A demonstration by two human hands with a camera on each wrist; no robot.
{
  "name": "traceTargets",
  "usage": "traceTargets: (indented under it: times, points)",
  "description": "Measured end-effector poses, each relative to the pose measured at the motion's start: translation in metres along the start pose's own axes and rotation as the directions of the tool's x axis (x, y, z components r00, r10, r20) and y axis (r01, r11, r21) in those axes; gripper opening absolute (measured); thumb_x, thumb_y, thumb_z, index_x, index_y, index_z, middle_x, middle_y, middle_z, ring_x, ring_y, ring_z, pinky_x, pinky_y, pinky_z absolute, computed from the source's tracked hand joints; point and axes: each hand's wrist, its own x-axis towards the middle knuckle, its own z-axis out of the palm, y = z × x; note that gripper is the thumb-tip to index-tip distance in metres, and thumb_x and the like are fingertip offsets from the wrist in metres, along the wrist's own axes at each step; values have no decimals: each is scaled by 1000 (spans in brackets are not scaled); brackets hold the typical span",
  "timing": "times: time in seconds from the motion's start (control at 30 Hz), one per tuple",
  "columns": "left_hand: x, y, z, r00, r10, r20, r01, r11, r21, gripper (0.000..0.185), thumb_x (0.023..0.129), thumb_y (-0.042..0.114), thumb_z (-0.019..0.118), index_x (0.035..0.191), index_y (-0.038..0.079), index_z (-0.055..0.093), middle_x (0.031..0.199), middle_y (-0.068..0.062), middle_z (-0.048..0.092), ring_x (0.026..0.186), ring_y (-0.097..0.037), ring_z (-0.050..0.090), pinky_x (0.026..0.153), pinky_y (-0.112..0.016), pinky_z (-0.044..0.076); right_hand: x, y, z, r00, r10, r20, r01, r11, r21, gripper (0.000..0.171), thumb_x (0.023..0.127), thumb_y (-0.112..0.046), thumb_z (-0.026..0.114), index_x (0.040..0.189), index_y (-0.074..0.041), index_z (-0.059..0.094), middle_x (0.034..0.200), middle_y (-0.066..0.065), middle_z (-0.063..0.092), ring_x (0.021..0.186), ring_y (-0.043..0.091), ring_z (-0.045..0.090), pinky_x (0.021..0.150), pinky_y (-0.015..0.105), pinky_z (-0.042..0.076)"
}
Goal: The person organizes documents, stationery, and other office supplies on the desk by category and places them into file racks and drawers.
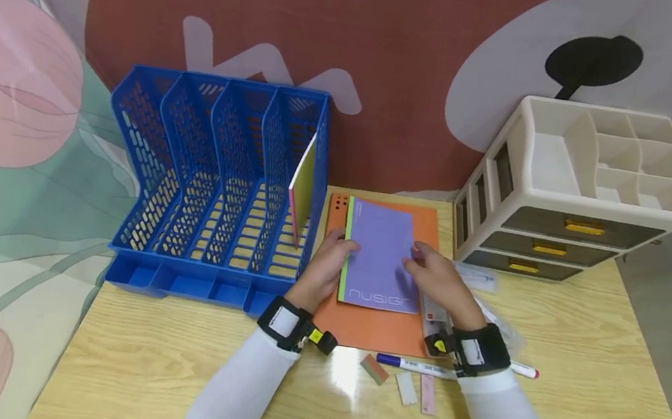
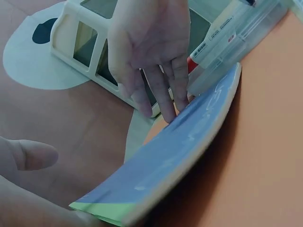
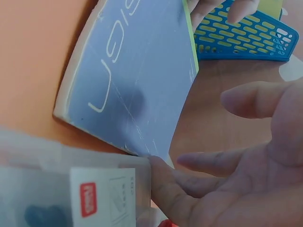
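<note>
The left hand (image 1: 323, 266) and right hand (image 1: 445, 286) brace the purple notebook (image 1: 377, 254) at opposite edges over a flat orange folder (image 1: 367, 330), apparently to keep it steady; each grip is loose, fingers fairly straight. Its smooth cover (image 2: 165, 149) (green along the spine (image 1: 344, 267)) looks flexible, bowing slightly above the wood-grained worktop (image 1: 155, 370)

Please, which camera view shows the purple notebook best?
The head view: it shows the purple notebook almost whole, with its lettering included. The left wrist view shows it at a slant, with lettering hard to read. The right wrist view is close, but cuts part of it off.
</note>
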Motion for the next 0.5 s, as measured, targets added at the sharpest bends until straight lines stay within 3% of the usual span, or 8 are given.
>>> traceTargets:
  times: [0.13,0.33,0.5]
  points:
    - [2,1,3,1000,0,2,0,999,-42,64,97,6,53,156,1,29,147,-21,45,127,-32,53,110,-47,47,-1,-3,0,1000,0,0,0,1000,23,65,106,-28,50,157,8,30,153,33,47,140,46,49,112,57,46]
    - [4,2,4,999,19,32,-15,994,-113,60,96,-1,49,152,1,28,142,-20,42,119,-28,52,106,-43,47,-3,-6,-2,1000,21,4,-21,997,69,66,106,-27,49,158,7,29,155,31,44,141,45,49,111,57,46]
    - [4,0,3,995,-23,99,38,988,-151,60,98,-1,43,156,6,27,146,-23,47,125,-30,53,113,-49,44,-3,-4,-1,999,45,2,-45,991,123,65,106,-29,48,159,4,29,151,29,50,130,39,59,100,48,55]
